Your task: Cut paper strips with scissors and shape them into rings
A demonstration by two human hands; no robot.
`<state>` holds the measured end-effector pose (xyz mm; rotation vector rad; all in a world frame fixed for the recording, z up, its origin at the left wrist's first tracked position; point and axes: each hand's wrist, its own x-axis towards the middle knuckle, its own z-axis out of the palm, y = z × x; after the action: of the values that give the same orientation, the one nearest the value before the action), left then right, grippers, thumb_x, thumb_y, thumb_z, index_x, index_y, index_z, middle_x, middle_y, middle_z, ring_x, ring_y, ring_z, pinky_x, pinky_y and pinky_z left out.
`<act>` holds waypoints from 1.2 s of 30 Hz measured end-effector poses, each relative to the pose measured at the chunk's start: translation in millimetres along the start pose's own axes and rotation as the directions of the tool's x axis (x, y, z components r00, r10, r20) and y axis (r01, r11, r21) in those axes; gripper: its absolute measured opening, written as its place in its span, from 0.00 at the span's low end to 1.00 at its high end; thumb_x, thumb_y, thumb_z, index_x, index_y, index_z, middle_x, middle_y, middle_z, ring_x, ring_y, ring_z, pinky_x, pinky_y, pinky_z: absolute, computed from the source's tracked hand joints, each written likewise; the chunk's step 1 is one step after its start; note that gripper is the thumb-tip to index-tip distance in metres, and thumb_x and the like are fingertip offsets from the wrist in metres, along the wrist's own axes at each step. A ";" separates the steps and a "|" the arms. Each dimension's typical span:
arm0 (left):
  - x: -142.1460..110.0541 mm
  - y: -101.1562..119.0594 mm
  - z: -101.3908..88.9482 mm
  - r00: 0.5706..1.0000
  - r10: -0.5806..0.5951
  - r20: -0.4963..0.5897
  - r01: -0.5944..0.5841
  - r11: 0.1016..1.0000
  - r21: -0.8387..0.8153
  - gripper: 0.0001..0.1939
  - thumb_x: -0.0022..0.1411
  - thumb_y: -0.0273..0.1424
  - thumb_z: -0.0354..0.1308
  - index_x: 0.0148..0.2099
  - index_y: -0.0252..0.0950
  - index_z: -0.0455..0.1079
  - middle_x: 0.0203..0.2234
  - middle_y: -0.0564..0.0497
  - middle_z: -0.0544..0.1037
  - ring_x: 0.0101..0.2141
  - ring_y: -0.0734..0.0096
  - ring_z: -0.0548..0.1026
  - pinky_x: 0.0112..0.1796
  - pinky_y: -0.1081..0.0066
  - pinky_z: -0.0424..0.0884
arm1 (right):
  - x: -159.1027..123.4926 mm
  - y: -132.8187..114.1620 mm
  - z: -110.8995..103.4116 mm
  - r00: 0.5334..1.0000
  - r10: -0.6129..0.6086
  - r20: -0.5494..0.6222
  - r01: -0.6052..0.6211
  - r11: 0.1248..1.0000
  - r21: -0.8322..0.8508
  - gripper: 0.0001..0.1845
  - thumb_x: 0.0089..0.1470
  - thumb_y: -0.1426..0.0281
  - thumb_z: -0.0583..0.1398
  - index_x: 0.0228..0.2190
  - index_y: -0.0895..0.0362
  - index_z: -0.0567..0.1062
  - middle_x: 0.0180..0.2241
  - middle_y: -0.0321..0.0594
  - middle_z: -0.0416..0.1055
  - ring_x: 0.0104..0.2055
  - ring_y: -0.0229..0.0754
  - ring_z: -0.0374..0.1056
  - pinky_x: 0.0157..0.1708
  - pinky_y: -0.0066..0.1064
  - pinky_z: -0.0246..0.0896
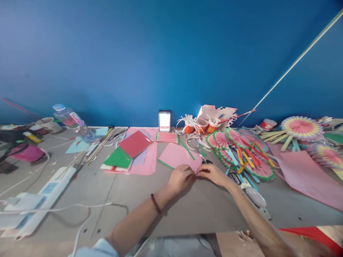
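My left hand (180, 178) and my right hand (213, 174) meet at the near edge of a pink paper sheet (177, 156) lying flat on the grey table (134, 192). Both hands have their fingers curled and pinched on that edge, fingertips almost touching each other. A dark red bead bracelet (155, 203) circles my left wrist. A thin green paper strip (166, 164) lies along the sheet's left side.
Stacked red, green and pink sheets (131, 151) lie to the left, with a water bottle (73, 121) and a white power strip (40, 200). Pleated paper fans (241, 150) and a large pink sheet (308, 175) fill the right. Paper cups (203, 125) and a phone (164, 121) stand by the blue wall.
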<state>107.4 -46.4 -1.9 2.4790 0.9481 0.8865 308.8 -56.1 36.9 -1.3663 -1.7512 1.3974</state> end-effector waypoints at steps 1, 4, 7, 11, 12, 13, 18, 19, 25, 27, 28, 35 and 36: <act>0.0 -0.3 0.6 1.000 -0.004 0.000 0.004 1.000 -0.004 0.06 0.61 0.26 0.56 0.37 0.38 0.74 0.31 0.49 0.75 0.34 0.69 0.72 0.35 0.71 0.67 | 0.0 0.6 0.4 1.000 0.009 -0.003 -0.009 1.000 0.019 0.13 0.47 0.60 0.64 0.28 0.59 0.78 0.28 0.39 0.75 0.31 0.40 0.69 0.34 0.30 0.64; -0.1 -1.0 2.1 1.000 -0.004 -0.002 0.004 1.000 -0.014 0.06 0.62 0.27 0.56 0.37 0.38 0.75 0.31 0.49 0.76 0.34 0.69 0.73 0.36 0.71 0.67 | 0.4 2.9 1.4 0.998 0.051 -0.021 -0.050 0.998 0.042 0.13 0.46 0.61 0.64 0.28 0.59 0.78 0.24 0.37 0.73 0.24 0.35 0.65 0.24 0.25 0.59; 0.0 -0.7 1.7 1.000 0.008 0.003 -0.008 1.000 -0.012 0.06 0.62 0.28 0.56 0.37 0.37 0.75 0.31 0.49 0.75 0.33 0.69 0.72 0.35 0.72 0.67 | 1.0 6.1 2.0 0.996 0.078 -0.031 -0.077 0.997 0.022 0.15 0.46 0.60 0.64 0.29 0.60 0.78 0.20 0.34 0.70 0.17 0.30 0.55 0.16 0.23 0.47; 0.9 0.2 -0.6 1.000 0.004 0.021 -0.005 1.000 0.016 0.06 0.62 0.27 0.56 0.38 0.38 0.75 0.31 0.50 0.75 0.34 0.70 0.72 0.35 0.72 0.66 | 0.5 5.2 3.4 0.998 0.058 -0.029 -0.058 0.998 0.000 0.15 0.48 0.59 0.62 0.28 0.60 0.77 0.20 0.34 0.68 0.16 0.29 0.53 0.15 0.23 0.44; 1.2 0.3 -1.1 1.000 0.002 0.030 -0.003 1.000 0.031 0.06 0.62 0.28 0.56 0.38 0.38 0.75 0.31 0.50 0.75 0.34 0.70 0.72 0.35 0.72 0.66 | 0.2 3.7 4.1 0.998 0.052 -0.031 -0.053 0.999 -0.007 0.16 0.48 0.59 0.62 0.29 0.60 0.77 0.20 0.34 0.69 0.17 0.30 0.54 0.16 0.23 0.46; 1.6 0.3 -1.7 0.999 0.000 0.043 -0.002 0.999 0.052 0.06 0.62 0.29 0.56 0.38 0.39 0.75 0.31 0.50 0.75 0.34 0.70 0.72 0.36 0.71 0.66 | -0.2 1.8 4.9 0.998 0.046 -0.033 -0.046 0.999 -0.015 0.16 0.49 0.58 0.62 0.29 0.60 0.76 0.21 0.34 0.69 0.18 0.31 0.56 0.17 0.24 0.48; 4.5 2.6 -8.1 0.982 -0.084 0.170 0.052 0.981 0.186 0.06 0.62 0.31 0.56 0.38 0.39 0.74 0.31 0.49 0.74 0.35 0.68 0.72 0.35 0.70 0.66 | -1.0 -7.9 10.3 0.999 -0.012 -0.033 0.009 0.996 -0.086 0.14 0.50 0.60 0.61 0.29 0.59 0.76 0.28 0.39 0.74 0.30 0.39 0.67 0.31 0.28 0.61; 5.2 3.9 -10.5 0.974 -0.106 0.199 0.064 0.976 0.210 0.06 0.62 0.31 0.56 0.38 0.39 0.74 0.31 0.49 0.73 0.35 0.67 0.72 0.35 0.70 0.66 | -0.7 -9.2 11.8 0.999 -0.024 -0.033 0.020 0.994 -0.108 0.13 0.50 0.61 0.60 0.29 0.59 0.76 0.29 0.40 0.75 0.32 0.40 0.68 0.33 0.29 0.62; 3.4 7.5 -30.6 0.946 -0.119 0.302 0.028 0.957 0.287 0.07 0.62 0.29 0.55 0.38 0.39 0.74 0.31 0.49 0.73 0.37 0.66 0.72 0.36 0.69 0.66 | 3.4 -15.4 25.5 0.994 -0.106 0.006 0.103 0.947 -0.305 0.09 0.51 0.66 0.59 0.29 0.57 0.77 0.28 0.39 0.75 0.32 0.41 0.69 0.34 0.29 0.61; -2.0 3.2 -37.7 0.948 -0.115 0.298 0.024 0.956 0.294 0.06 0.62 0.29 0.55 0.39 0.40 0.73 0.31 0.50 0.74 0.37 0.66 0.72 0.37 0.69 0.66 | 7.1 -18.9 28.6 0.992 -0.120 0.042 0.127 0.937 -0.326 0.09 0.51 0.66 0.59 0.29 0.57 0.77 0.29 0.39 0.76 0.32 0.41 0.69 0.34 0.29 0.61; -5.6 -0.1 -40.9 0.951 -0.115 0.288 0.024 0.953 0.302 0.06 0.62 0.29 0.55 0.40 0.40 0.73 0.31 0.50 0.74 0.37 0.67 0.72 0.37 0.69 0.66 | 10.1 -21.1 28.7 0.990 -0.132 0.051 0.142 0.934 -0.328 0.09 0.51 0.66 0.59 0.30 0.57 0.77 0.29 0.39 0.76 0.32 0.41 0.69 0.34 0.29 0.61; -27.0 -29.1 -49.7 0.985 -0.008 0.174 -0.061 0.921 0.386 0.08 0.62 0.25 0.53 0.41 0.38 0.72 0.32 0.49 0.74 0.36 0.67 0.71 0.36 0.69 0.67 | 59.1 -26.9 0.6 0.939 -0.281 -0.198 0.152 0.857 -0.492 0.09 0.53 0.70 0.56 0.33 0.57 0.77 0.32 0.41 0.75 0.32 0.40 0.69 0.35 0.30 0.62; -27.9 -31.7 -49.3 0.984 0.025 0.177 -0.093 0.916 0.389 0.08 0.62 0.25 0.54 0.41 0.38 0.72 0.31 0.48 0.74 0.36 0.67 0.71 0.36 0.69 0.67 | 67.5 -24.7 -3.4 0.922 -0.288 -0.258 0.108 0.832 -0.544 0.09 0.52 0.72 0.56 0.33 0.58 0.77 0.33 0.42 0.75 0.32 0.41 0.69 0.35 0.31 0.62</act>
<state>43.6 -38.5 6.8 2.8812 1.0868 0.5266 277.7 7.8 48.1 -1.5155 -2.0433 0.5402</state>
